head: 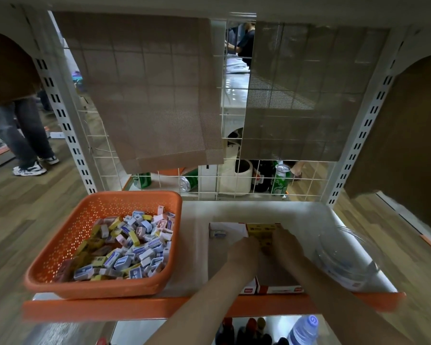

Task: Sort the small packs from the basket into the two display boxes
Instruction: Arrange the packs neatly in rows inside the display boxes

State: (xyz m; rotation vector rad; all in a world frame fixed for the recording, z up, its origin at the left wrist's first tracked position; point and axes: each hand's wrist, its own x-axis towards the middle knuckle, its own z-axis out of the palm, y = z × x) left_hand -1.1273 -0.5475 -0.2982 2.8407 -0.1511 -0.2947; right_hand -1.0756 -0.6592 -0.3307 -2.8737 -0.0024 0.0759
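Basket: orange perforated plastic basket (80,227) sitting at the left front corner of the white shelf board (197,245), heaped with small cardboard packs (135,247) (white-blue, yellow, pink).
Left box: low white display box (230,231) holding one white-blue pack (218,234) at its far edge.
Right box: red-and-white display box (279,289) filling with yellow packs (261,229) along its far edge.
Hands: left hand (244,247) and right hand (284,242) both reaching into the right box by the yellow packs; can't tell the grip, fingers blurred.
Progress: barely starting, with most of the sorting remaining.

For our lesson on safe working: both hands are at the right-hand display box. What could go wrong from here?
The basket sits at the shelf's front edge; a forearm nudge might tip it. The left hand and right hand crowd the yellow packs, so they may get knocked askew.
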